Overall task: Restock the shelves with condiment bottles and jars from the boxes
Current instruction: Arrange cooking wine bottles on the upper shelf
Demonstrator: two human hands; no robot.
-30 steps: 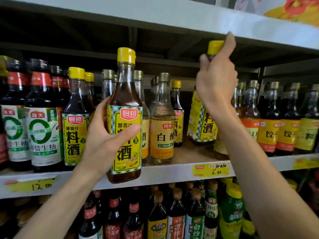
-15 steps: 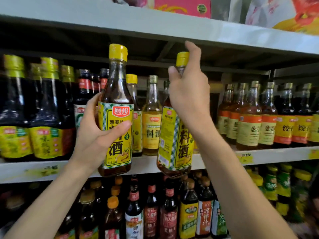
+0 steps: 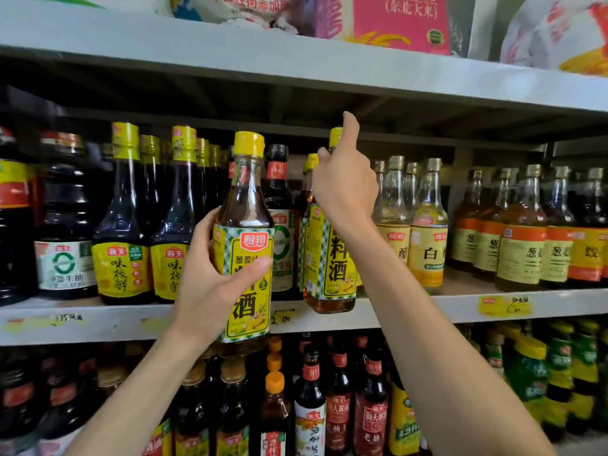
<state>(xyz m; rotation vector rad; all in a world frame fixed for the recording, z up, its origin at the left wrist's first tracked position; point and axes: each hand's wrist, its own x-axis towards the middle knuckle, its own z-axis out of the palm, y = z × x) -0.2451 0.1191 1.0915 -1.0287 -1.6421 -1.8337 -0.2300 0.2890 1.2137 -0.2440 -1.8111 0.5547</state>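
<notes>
My left hand point(image 3: 210, 278) grips a yellow-capped cooking wine bottle point(image 3: 245, 225) by its yellow label, holding it upright in front of the middle shelf's edge point(image 3: 411, 309). My right hand point(image 3: 345, 185) holds a second, identical cooking wine bottle point(image 3: 332, 274) by the neck, forefinger raised over the cap. That bottle is tilted, and its base hangs at the shelf's front edge. The hand hides its neck.
Dark soy sauce bottles point(image 3: 121, 225) fill the middle shelf's left side. Pale vinegar bottles point(image 3: 427, 225) and amber bottles point(image 3: 523, 232) stand to the right. The shelf above point(image 3: 296, 60) carries bags. More bottles point(image 3: 309, 399) crowd the shelf below.
The view has shifted left along the shelf. My right hand has carried its bottle left and lower, towards the shelf's front edge. My left hand holds its bottle as before.
</notes>
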